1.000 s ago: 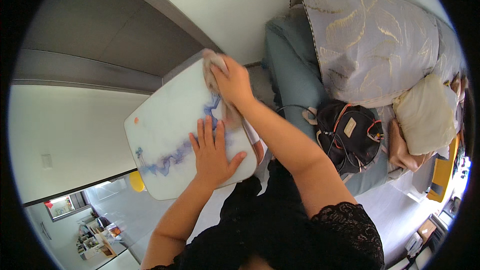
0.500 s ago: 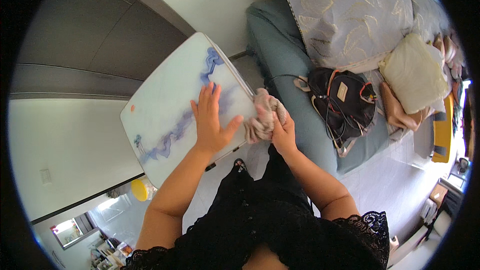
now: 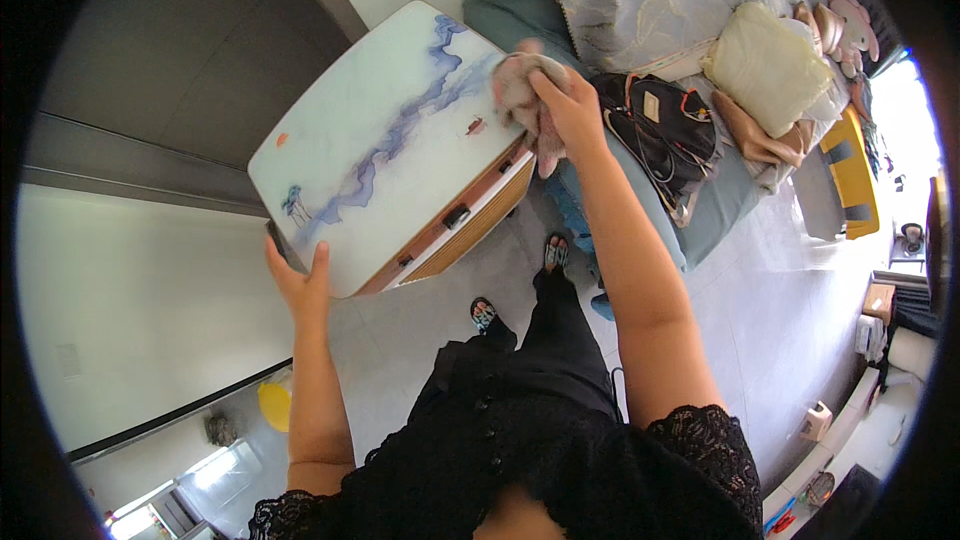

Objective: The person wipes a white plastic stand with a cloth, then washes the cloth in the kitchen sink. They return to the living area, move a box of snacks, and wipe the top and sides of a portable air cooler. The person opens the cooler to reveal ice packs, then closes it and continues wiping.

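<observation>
Looking down from my head: my right hand [image 3: 575, 110] is closed around a bunched cloth [image 3: 520, 90], pressing it onto the far right edge of the cabinet's marbled top [image 3: 380, 140]. My left hand [image 3: 300, 285] clasps the near left corner, fingers wrapped over the edge. I judge the wiping only partly done, since most of the top lies beyond the cloth.

Cloth [image 3: 528, 90] on a marbled cabinet top [image 3: 380, 140]
The crumpled pinkish-grey cloth lies bunched at the top's far right edge; the glossy white top, veined in blue, sits level over a wooden drawer front.
</observation>
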{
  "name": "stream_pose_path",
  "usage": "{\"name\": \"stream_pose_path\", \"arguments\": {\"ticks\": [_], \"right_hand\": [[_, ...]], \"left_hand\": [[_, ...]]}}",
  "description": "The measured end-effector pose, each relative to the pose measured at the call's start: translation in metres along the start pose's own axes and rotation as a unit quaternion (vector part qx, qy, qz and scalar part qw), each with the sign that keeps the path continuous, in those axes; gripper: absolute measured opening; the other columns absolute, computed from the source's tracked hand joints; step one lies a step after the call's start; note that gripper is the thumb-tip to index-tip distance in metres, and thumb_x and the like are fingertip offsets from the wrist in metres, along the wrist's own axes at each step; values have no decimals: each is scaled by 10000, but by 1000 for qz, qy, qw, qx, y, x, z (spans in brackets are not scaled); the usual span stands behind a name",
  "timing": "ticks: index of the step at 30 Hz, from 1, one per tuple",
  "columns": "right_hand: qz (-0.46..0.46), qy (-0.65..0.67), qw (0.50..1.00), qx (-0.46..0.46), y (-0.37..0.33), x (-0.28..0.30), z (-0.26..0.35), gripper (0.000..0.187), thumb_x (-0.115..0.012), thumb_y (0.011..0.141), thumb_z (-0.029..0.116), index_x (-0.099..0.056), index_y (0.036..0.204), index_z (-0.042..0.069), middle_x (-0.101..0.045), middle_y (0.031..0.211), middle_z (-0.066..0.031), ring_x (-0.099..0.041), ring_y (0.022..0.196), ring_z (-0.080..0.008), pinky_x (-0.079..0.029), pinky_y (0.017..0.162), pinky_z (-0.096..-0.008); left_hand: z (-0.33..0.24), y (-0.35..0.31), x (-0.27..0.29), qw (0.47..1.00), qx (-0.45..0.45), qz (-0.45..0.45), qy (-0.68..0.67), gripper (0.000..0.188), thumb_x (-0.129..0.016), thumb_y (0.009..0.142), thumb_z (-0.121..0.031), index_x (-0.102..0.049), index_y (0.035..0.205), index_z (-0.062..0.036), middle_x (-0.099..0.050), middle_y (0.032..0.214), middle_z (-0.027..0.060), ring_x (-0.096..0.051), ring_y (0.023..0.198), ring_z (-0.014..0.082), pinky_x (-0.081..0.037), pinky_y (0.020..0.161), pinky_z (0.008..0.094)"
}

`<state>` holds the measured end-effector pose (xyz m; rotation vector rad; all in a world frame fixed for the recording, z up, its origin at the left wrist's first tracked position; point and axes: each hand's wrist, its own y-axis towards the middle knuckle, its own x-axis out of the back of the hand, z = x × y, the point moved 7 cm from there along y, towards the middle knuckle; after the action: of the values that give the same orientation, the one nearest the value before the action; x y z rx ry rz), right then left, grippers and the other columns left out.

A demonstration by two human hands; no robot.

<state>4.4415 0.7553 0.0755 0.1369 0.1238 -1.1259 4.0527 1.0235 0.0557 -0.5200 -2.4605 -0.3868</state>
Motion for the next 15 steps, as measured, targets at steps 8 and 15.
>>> {"name": "stream_pose_path", "arguments": {"ticks": [8,15], "right_hand": [[55,-188,981,0,55,7,-57,399,-692,781,341,-650,1031,32,-676,938,-133,-631,862,-215,-480,776,-330],[53,-168,983,-52,28,7,-45,339,-670,813,326,-646,992,39,-667,890,-111,-618,832,-208,-470,762,-335]], "left_hand": [[23,-60,-47,848,305,140,-411,830,-659,831,-431,-257,1436,-29,-257,1492,177,-181,1393,375,16,1038,687],[11,-63,-44,799,353,86,-479,573,-633,863,-343,-431,1312,-51,-462,1348,125,-394,1278,320,-202,1038,625]]}}
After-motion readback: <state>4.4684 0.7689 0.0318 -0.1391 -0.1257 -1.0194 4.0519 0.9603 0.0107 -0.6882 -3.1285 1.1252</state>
